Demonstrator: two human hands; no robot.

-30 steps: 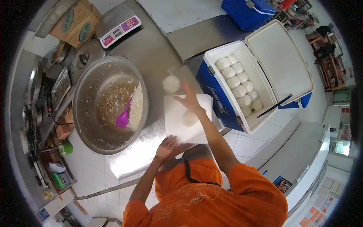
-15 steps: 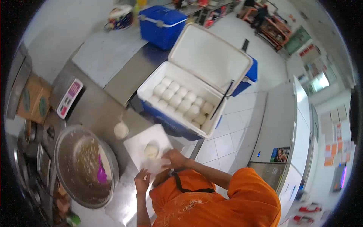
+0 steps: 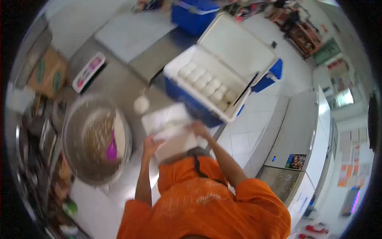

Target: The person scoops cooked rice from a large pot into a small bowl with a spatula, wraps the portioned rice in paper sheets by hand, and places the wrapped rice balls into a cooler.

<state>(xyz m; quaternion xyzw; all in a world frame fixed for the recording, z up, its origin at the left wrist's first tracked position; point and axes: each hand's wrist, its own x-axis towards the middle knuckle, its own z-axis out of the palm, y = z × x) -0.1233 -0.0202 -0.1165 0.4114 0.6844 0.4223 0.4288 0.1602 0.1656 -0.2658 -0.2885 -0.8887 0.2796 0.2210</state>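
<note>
A stack of white sheets (image 3: 176,146) lies at the counter's edge in front of me. My left hand (image 3: 151,145) grips the left end of the top sheet, which is lifted and folded over. At its right end, my right hand (image 3: 197,128) holds the same sheet, blurred by motion. The white mound seen earlier on the sheets is mostly hidden under this fold. A small round white item (image 3: 141,104) rests on the counter beyond the stack. To the left stands a large metal basin (image 3: 68,135) holding white grains and a purple scoop (image 3: 112,152).
An open blue-and-white cooler (image 3: 185,97) with several round white packs stands at the right of the counter (image 3: 119,71). A scale (image 3: 89,72) and cardboard boxes (image 3: 47,73) are behind the basin. Another blue cooler (image 3: 194,18) is farther back.
The view has turned right. My right hand has come back from beyond the sheets, and both hands have taken hold of the top sheet's near edge and folded it forward over the mound.
</note>
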